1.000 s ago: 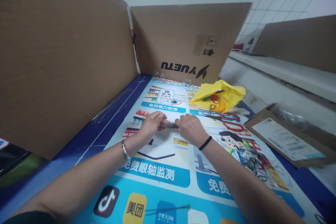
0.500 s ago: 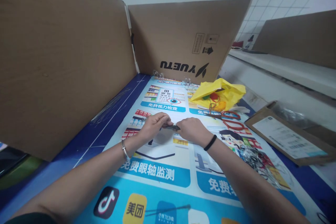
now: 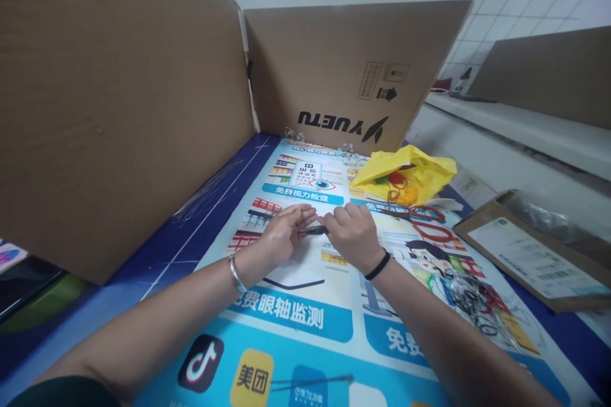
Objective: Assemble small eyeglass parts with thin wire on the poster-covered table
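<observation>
"Two hands of ours meet over the printed sheet (image 3: 296,270); what lies between them?"

"A thin dark piece (image 3: 315,229). It spans the gap from our left hand (image 3: 281,232) to our right hand (image 3: 353,235). Our right fingers are curled tight on its right end, likely to keep it from turning."

"And our left fingers?"

"Bent close together at its other end. Whether they pinch it or only steady it, we cannot tell; the thumb is hidden."

"Why do we hold it so low?"

"Perhaps for support, with the bench (image 3: 179,251) just below our fingers."

"What lies around us?"

"Beyond our right fingers, the scissors (image 3: 405,214) rest with their red handles pointing away from us to the right, probably kept within easy reach. The yellow bag (image 3: 429,172) gapes behind them. Well left of our fingers, loose wires (image 3: 205,194) lie roughly lengthwise, perhaps to stop them tangling. Right of our right fingers, nearer us, sits a tangled heap (image 3: 477,305)."
</observation>
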The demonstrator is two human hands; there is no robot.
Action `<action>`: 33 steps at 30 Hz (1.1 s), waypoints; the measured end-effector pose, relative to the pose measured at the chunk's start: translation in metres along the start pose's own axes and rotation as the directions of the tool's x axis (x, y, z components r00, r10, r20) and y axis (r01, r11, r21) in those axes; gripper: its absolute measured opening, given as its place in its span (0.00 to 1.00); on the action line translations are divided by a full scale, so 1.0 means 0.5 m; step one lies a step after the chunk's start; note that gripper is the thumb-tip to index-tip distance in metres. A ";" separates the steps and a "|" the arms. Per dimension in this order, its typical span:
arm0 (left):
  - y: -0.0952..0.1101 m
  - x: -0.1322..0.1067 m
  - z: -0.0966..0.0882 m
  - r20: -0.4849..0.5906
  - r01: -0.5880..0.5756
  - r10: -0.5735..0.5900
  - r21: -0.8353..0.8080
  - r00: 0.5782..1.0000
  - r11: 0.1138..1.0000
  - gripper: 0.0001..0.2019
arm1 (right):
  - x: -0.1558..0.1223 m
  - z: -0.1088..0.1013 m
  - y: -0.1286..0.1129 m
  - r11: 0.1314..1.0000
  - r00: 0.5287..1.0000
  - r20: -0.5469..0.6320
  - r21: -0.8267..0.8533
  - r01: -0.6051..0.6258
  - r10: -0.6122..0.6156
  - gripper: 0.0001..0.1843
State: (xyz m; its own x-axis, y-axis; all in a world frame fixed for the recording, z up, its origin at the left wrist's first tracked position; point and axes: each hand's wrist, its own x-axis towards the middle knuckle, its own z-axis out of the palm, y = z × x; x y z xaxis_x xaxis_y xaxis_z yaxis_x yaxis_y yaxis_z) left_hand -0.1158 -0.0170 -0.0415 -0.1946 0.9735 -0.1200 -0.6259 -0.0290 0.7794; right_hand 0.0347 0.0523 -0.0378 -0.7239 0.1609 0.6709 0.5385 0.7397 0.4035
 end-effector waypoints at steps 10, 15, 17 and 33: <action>-0.007 -0.026 0.027 -0.029 0.044 -0.045 -0.041 0.999 0.998 0.07 | 0.007 -0.011 -0.007 0.997 0.990 -0.118 -0.024 0.074 -0.076 0.14; -0.011 -0.025 0.028 -0.065 0.071 -0.073 -0.030 0.995 0.997 0.08 | 0.007 -0.008 -0.012 0.996 0.988 -0.131 -0.009 0.085 -0.085 0.13; -0.013 -0.025 0.027 -0.061 0.075 -0.076 -0.028 0.995 0.997 0.09 | 0.006 -0.006 -0.013 0.996 0.989 -0.122 -0.006 0.088 -0.088 0.12; -0.011 -0.027 0.026 -0.053 0.093 -0.093 -0.005 0.994 0.996 0.06 | 0.003 -0.004 -0.016 0.996 0.993 -0.075 0.014 0.089 -0.088 0.13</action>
State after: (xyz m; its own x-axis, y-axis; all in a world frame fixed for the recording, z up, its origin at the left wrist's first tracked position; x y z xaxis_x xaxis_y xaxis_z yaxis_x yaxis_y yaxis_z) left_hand -0.0996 -0.0272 -0.0363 -0.1754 0.9586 -0.2244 -0.6452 0.0603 0.7617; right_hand 0.0299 0.0453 -0.0390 -0.7341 0.0457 0.6775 0.4655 0.7602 0.4532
